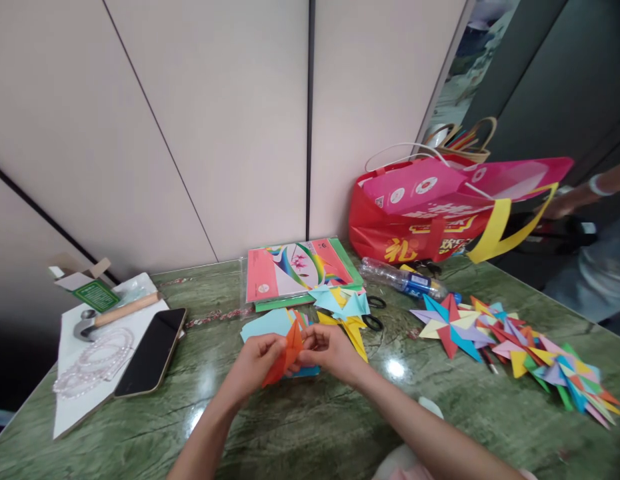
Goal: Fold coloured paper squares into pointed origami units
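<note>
Over the worktop (135, 433), fingers of the left hand (255, 363) pinch orange paper (292, 345); the right hand (335, 350) curls beside it, grip unclear. Folding seems underway, needing firm creasing next.

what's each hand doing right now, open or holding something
Left hand: closed, holding the orange folded paper.
Right hand: curled at the same paper; whether it grips cannot be told.

Phone (151, 352); hammer (127, 309); red bag (374, 230)

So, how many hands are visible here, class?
3: left hand and right hand at the orange paper, another person's hand right of the red bag. Others may be hidden.
</note>
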`<state>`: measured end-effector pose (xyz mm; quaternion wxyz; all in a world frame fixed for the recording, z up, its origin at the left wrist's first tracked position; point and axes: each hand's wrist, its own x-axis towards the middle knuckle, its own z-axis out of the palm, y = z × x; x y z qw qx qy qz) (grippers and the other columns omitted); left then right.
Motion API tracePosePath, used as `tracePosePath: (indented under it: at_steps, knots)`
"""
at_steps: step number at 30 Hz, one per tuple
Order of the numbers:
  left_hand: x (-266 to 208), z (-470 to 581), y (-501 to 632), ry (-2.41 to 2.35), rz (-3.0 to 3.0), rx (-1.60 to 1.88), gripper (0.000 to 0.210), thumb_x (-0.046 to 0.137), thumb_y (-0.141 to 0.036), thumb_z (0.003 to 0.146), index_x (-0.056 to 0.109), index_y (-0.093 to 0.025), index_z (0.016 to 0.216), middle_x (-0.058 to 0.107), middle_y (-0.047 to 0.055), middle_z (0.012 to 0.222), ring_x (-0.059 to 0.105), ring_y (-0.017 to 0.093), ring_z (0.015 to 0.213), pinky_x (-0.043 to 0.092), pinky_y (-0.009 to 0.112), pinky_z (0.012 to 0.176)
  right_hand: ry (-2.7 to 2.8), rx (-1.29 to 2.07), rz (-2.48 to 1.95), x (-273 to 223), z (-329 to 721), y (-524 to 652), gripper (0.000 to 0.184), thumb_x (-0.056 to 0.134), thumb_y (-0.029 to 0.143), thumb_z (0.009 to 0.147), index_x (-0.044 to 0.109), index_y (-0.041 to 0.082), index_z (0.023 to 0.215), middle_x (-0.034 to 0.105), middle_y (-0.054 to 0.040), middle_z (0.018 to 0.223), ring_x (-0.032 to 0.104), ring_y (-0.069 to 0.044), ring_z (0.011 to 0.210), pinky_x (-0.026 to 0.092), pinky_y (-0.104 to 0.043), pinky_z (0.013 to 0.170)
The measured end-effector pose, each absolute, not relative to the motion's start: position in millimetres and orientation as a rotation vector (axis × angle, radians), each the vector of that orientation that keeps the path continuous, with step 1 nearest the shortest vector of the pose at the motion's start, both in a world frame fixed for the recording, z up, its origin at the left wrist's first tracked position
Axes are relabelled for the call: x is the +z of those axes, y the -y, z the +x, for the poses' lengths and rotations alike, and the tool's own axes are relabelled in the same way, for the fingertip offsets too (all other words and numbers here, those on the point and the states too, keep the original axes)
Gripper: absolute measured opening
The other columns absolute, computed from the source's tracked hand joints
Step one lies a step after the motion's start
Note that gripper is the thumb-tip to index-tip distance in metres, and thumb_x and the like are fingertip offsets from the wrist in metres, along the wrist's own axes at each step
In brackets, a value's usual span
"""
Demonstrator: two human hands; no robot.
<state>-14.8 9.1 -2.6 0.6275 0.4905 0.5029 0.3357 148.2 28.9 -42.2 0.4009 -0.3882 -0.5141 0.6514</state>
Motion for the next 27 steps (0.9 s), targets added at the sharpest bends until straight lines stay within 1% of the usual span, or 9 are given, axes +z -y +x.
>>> tracePosePath:
  at_steps: [2,4,7,9,12,15,18,23,27]
  knots:
    - [-1.3,-16.2,-8.3,-1.127,1.110,0.789,0.047,0.049,-0.056,0.071,0.069,-0.014,0.077,0.068,0.007,0.060,0.063,0.019,0.054,0.048,0.027,0.054,1.245,1.689,-0.989,-40.8,148.7,-29.4,0.033,0.076,0.029,0.050,0.058,0.014,0.072,0.057,0.0054,0.055,0.051,-0.007,0.047,0.041,-0.021,0.050]
    - [0.1,-16.8,-7.5,-1.057,1.125,0.780,0.048,0.051,-0.056,0.070,0.067,-0.014,0.086,0.070,0.009,0.067,0.064,0.020,0.060,0.048,0.027,0.056,1.207,1.733,-0.986,-39.7,148.8,-29.5,0.033,0.076,0.031,0.049,0.059,0.013,0.070,0.057,0.0055,0.054,0.049,-0.007,0.045,0.040,-0.021,0.048]
    - [2.2,-14.4,-7.0,-1.026,1.170,0.752,0.041,0.073,-0.038,0.055,0.066,-0.015,0.088,0.071,0.008,0.077,0.064,0.021,0.069,0.048,0.026,0.061,1.185,1.762,-0.977,-39.7,148.5,-29.5,0.034,0.076,0.033,0.049,0.060,0.013,0.070,0.057,0.0051,0.054,0.050,-0.007,0.046,0.040,-0.021,0.049]
    - [3.0,-11.5,-7.0,-1.088,1.171,0.758,0.037,0.077,-0.027,0.049,0.066,-0.015,0.083,0.071,0.006,0.076,0.064,0.020,0.068,0.047,0.026,0.062,1.183,1.761,-0.988,-40.4,148.3,-29.6,0.035,0.077,0.033,0.047,0.059,0.013,0.069,0.057,0.0050,0.053,0.050,-0.007,0.046,0.040,-0.021,0.049]
    - [2.1,-8.2,-7.2,-1.156,1.144,0.776,0.028,0.074,-0.028,0.054,0.065,-0.014,0.077,0.070,0.006,0.069,0.065,0.019,0.063,0.048,0.027,0.059,1.169,1.768,-0.990,-41.0,148.4,-29.6,0.036,0.079,0.032,0.043,0.056,0.014,0.064,0.057,0.0054,0.052,0.049,-0.007,0.046,0.038,-0.020,0.048]
    - [-1.1,-7.4,-7.1,-1.151,1.110,0.800,0.027,0.073,-0.031,0.057,0.064,-0.013,0.075,0.070,0.006,0.066,0.066,0.020,0.062,0.050,0.029,0.061,1.152,1.777,-0.990,-40.0,148.6,-28.9,0.037,0.079,0.033,0.043,0.055,0.014,0.064,0.055,0.0060,0.052,0.048,-0.007,0.046,0.038,-0.020,0.048]
    - [-4.7,-6.8,-6.5,-1.135,1.054,0.834,0.029,0.074,-0.033,0.055,0.064,-0.012,0.074,0.070,0.006,0.063,0.066,0.021,0.062,0.051,0.032,0.064,1.194,1.737,-0.984,-38.5,148.8,-27.8,0.036,0.078,0.035,0.046,0.056,0.015,0.067,0.055,0.0058,0.055,0.049,-0.008,0.048,0.039,-0.020,0.049]
    - [-8.4,-4.0,-5.9,-1.128,1.048,0.838,0.026,0.075,-0.031,0.054,0.064,-0.013,0.069,0.071,0.005,0.064,0.067,0.021,0.061,0.052,0.030,0.060,1.314,1.640,-0.916,-39.8,148.5,-27.1,0.031,0.075,0.038,0.053,0.060,0.014,0.067,0.059,0.0022,0.062,0.053,-0.011,0.056,0.042,-0.022,0.053]
    - [-8.2,-3.8,-6.1,-1.093,1.080,0.805,0.028,0.076,-0.027,0.053,0.066,-0.013,0.074,0.071,0.006,0.071,0.067,0.023,0.069,0.052,0.032,0.065,1.201,1.689,-0.918,-42.4,148.4,-27.6,0.031,0.072,0.041,0.057,0.062,0.015,0.071,0.063,0.0005,0.064,0.057,-0.013,0.055,0.046,-0.025,0.054]
